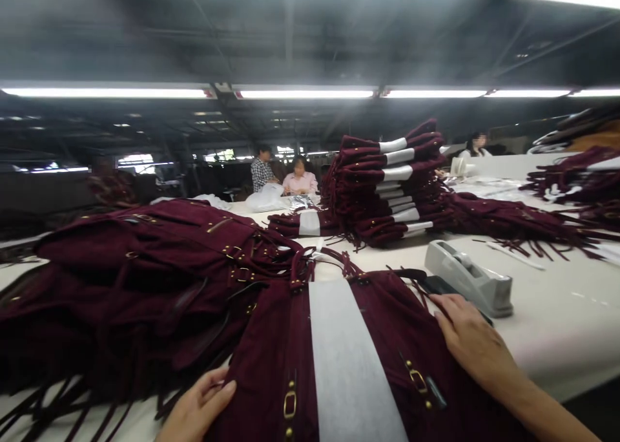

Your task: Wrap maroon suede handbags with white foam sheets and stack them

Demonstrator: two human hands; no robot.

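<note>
Fingers and thumb of the left hand (191, 411), at 7 o'clock, are a little bit apart and touch the edge of the dark red garment (266, 358). You cannot tell if this grip squeezes the cloth. The right hand (477, 340), at 4 o'clock, has its fingers bent over the other edge, with its thumb on the cloth. You cannot tell how tight that grip is either.

The garment lies flat on the pale tabletop (562, 293) at 6 o'clock, between the two hands. It looks soft. A wide white band (353, 358) goes down its middle, with a gold buckle (289, 403) on one side and another gold buckle (417, 381) on the other. Small straps (296, 273) sit at its far end.

That far end points to 12 o'clock. The long way of the garment runs from there down to 6 o'clock, where the near end goes out of sight. The white band leans a bit, toward 5 o'clock at the bottom.

A big dark red heap (121, 287) is just beside it at 8 o'clock. A gray tape holder (467, 277) sits near the right hand, between 3 and 4 o'clock.
</note>
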